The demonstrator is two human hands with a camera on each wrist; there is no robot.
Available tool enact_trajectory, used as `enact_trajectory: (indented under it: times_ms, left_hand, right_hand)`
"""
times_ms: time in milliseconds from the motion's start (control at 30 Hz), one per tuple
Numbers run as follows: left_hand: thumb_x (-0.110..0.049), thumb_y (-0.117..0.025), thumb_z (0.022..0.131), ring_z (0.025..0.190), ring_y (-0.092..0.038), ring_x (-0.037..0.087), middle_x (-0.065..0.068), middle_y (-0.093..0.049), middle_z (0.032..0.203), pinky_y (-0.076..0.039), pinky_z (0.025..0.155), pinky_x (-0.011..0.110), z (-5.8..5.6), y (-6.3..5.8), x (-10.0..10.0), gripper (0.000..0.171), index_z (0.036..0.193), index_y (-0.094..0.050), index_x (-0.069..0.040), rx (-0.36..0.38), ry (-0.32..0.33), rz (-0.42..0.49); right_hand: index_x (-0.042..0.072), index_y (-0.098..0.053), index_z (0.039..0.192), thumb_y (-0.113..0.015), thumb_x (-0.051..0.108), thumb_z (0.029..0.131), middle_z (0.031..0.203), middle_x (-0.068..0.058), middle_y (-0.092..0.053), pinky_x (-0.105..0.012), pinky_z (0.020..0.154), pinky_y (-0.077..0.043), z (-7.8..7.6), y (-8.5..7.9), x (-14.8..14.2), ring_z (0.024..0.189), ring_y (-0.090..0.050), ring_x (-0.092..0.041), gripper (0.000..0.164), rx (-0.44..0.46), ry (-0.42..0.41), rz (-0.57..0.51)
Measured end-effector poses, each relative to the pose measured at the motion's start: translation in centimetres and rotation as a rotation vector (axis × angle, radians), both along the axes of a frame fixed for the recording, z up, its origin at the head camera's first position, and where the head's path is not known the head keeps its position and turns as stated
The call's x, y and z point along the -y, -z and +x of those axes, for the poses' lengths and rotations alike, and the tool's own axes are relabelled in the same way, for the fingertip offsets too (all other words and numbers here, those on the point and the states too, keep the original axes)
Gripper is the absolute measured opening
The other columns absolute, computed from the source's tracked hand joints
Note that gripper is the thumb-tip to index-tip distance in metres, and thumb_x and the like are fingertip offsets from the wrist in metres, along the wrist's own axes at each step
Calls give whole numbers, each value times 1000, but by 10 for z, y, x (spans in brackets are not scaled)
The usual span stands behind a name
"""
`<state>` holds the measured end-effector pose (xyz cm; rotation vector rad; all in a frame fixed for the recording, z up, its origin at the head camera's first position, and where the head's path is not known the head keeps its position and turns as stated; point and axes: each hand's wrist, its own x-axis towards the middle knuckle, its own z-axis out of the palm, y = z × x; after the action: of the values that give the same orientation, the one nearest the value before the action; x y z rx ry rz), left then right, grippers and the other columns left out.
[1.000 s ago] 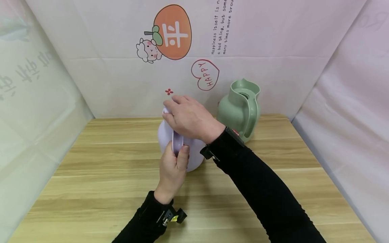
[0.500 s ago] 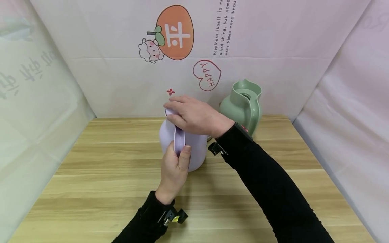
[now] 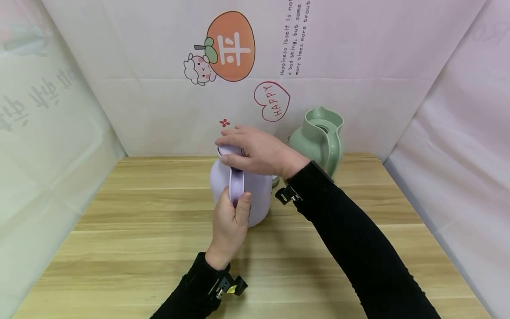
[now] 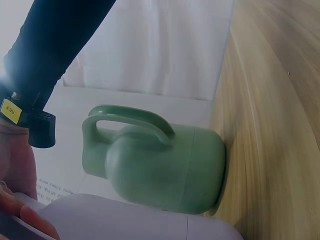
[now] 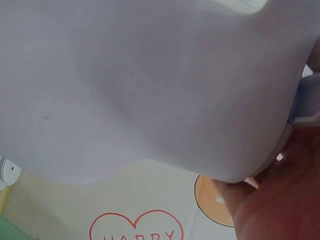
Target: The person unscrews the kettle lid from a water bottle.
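A lavender vacuum jug point(image 3: 260, 199) stands upright on the wooden table in the head view. My left hand point(image 3: 229, 221) grips its handle point(image 3: 237, 182), with the thumb along the near side. Across the jug's mouth lies my right hand point(image 3: 263, 150), thumb on the near side and fingers on the far side, holding the lavender lid point(image 3: 231, 151). Much of the lid is hidden under that hand. In the right wrist view the jug's body point(image 5: 150, 90) fills most of the picture, with the right hand point(image 5: 285, 200) at its rim.
A green vacuum jug point(image 3: 312, 144) stands at the back right, its handle facing me. Between the two jugs a small white round object point(image 3: 275, 180) is partly hidden. The wooden table point(image 3: 139, 230) ends at a printed cloth backdrop point(image 3: 167, 115); cloth walls flank it.
My right hand has shifted slightly right over the jug's mouth, and more of the lid shows between thumb and fingers. The left hand keeps its grip on the handle.
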<state>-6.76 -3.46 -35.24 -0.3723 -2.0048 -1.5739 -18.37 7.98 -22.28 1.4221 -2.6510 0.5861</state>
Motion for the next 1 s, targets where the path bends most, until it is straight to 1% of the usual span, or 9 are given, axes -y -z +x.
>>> enact_trajectory:
  times_ms: [100, 200, 367, 467, 567, 667, 800, 900, 1000]
  left_hand:
    - [-19, -54, 99, 63, -48, 15, 0, -48, 74, -40, 54, 32, 1, -1, 0, 13, 102, -52, -7, 1, -3, 3]
    - [-20, -54, 99, 64, -49, 15, 0, -49, 75, -41, 55, 32, 1, 0, 0, 13, 102, -52, -7, -2, -15, -8]
    - [-20, -54, 99, 66, -47, 14, 0, -48, 77, -40, 55, 31, 0, 1, 0, 13, 101, -51, -8, -20, -33, -41]
    - [-19, -52, 99, 64, -44, 13, -1, -45, 77, -37, 53, 30, 0, 1, 0, 11, 99, -49, -8, -34, -38, -57]
    - [-18, -51, 100, 62, -42, 12, -1, -45, 78, -35, 51, 29, 0, 2, 0, 11, 98, -49, -7, -43, -45, -65]
    - [-19, -51, 100, 62, -43, 12, -1, -46, 78, -36, 51, 29, 0, 1, -1, 12, 98, -50, -7, -42, -47, -62]
    - [-19, -51, 100, 62, -43, 13, -1, -46, 78, -36, 51, 29, 1, 0, -1, 12, 99, -51, -8, -35, -41, -55]
    - [-19, -52, 100, 66, -47, 13, 0, -48, 80, -39, 54, 30, 0, 0, 0, 13, 104, -53, -7, -39, -32, -50]
    - [-18, -52, 99, 73, -52, 14, 2, -52, 84, -44, 58, 31, 0, 1, 0, 18, 110, -54, -5, -47, -21, -45]
  right_hand:
    - [19, -56, 139, -48, 50, 97, 147, -2, -49, -36, 114, -27, 5, 0, 3, 140, -33, -18, 52, -35, 29, 0]
    - [15, -53, 141, -48, 49, 97, 145, -7, -50, -37, 114, -29, 14, -3, 8, 137, -38, -21, 56, -80, 107, 9]
    - [14, -44, 147, -44, 55, 97, 142, -12, -52, -42, 111, -32, 35, -10, 25, 131, -44, -29, 66, -152, 329, 61]
    - [15, -41, 148, -41, 58, 97, 136, -16, -54, -45, 99, -43, 44, -11, 36, 118, -50, -34, 67, -166, 458, 93]
    - [14, -47, 142, -39, 56, 98, 126, -18, -55, -46, 89, -47, 47, -8, 44, 104, -51, -35, 62, -167, 539, 117]
    - [10, -56, 130, -36, 48, 101, 111, -14, -58, -43, 85, -46, 45, -3, 46, 97, -49, -31, 51, -228, 539, 154]
    - [7, -62, 116, -34, 33, 104, 104, -8, -61, -41, 86, -46, 40, 3, 41, 95, -51, -28, 40, -387, 438, 202]
    - [8, -63, 117, -36, 34, 103, 109, -8, -62, -42, 90, -46, 36, 5, 39, 98, -53, -28, 40, -338, 406, 123]
    - [11, -61, 126, -39, 43, 101, 114, -9, -62, -41, 95, -45, 31, 5, 37, 106, -55, -27, 46, -189, 419, -1]
